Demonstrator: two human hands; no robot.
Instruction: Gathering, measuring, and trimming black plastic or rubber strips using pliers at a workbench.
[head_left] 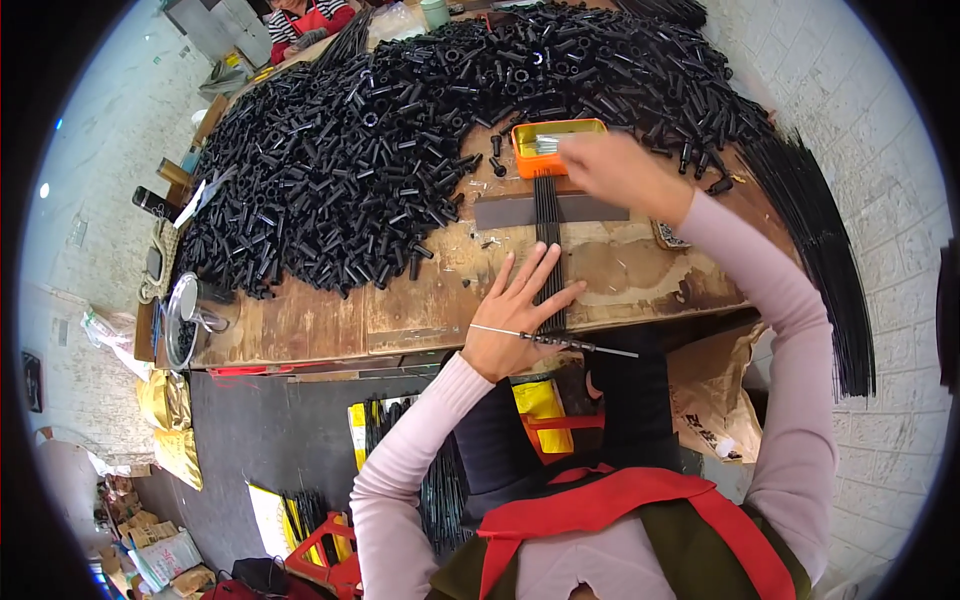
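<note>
My left hand [515,310] lies with fingers spread on a bundle of thin black rods [547,215] at the table's front edge. A slim metal rod with a dark middle section [570,343] crosses that hand near the wrist; how it is held there I cannot tell. My right hand [625,178] is closed beside the right end of an orange box [532,165] with a yellow inside. Thin silvery pins [548,145] lie in the box. What the right fingers grip, if anything, is hidden. The bundle's far end meets the box's near side.
A large heap of black tubular parts [330,170] covers the wooden table [300,325]. A grey strip [505,212] lies beneath the rods. More long black rods [815,270] hang over the right edge. A metal-rimmed bowl [182,320] stands left; another person [305,25] sits at the far side.
</note>
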